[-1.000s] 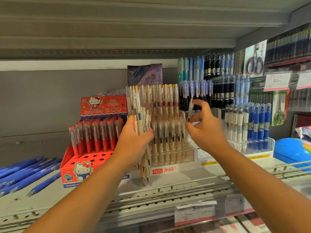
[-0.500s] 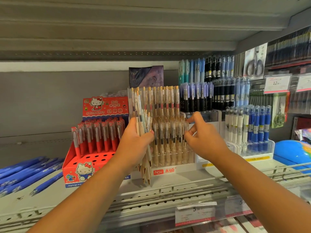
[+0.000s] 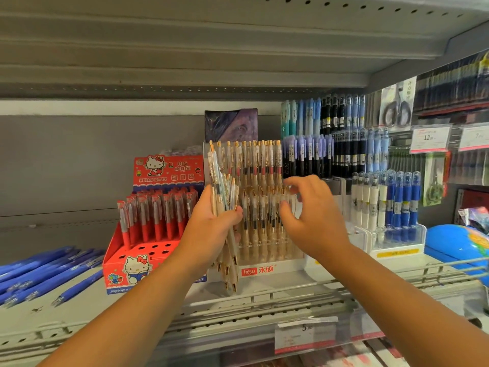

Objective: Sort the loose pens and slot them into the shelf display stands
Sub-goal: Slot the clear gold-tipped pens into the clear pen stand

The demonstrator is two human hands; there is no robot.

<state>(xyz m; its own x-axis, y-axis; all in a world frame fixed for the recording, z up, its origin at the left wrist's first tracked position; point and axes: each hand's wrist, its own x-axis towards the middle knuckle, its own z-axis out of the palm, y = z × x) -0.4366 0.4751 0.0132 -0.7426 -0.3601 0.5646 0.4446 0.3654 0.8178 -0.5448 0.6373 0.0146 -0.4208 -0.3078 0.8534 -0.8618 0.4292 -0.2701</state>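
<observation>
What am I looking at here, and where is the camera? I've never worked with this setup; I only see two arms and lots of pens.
There is no machine here. These are a person's two bare arms, seen from one wide-angle camera worn on their head, which looks forward and down at a shop shelf. The left hand grips a bundle of cream pens with gold tips. The right hand, blurred, reaches with spread fingers towards the clear display stand of matching pens and seems to hold nothing. Left of that stand is a red Hello Kitty box of red pens. Further left, loose blue pens lie flat on the shelf. On the right is a stand of white and blue pens.
</observation>
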